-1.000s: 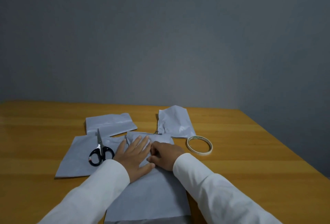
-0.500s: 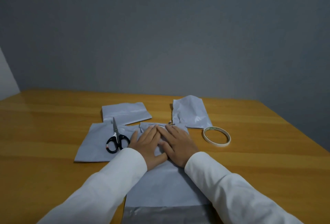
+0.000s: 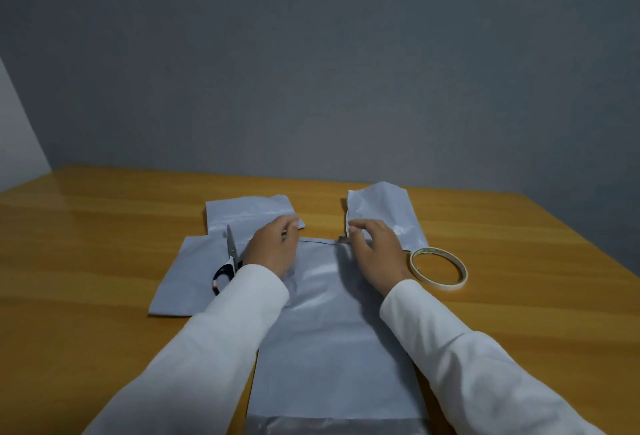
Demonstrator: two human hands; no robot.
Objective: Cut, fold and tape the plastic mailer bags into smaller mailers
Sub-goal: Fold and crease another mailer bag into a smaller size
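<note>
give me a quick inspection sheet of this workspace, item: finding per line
surface: wooden table, bare wood showing around the work
job's things: large grey mailer flat in front; cut pieces at far left, left and far right; scissors lying on the left piece; tape roll flat at right
clutter: nothing seen
grippers: left hand and right hand at the mailer's far edge, fingers curled; actual grip unclear
cables: nothing seen
surroundings: plain grey wall
</note>
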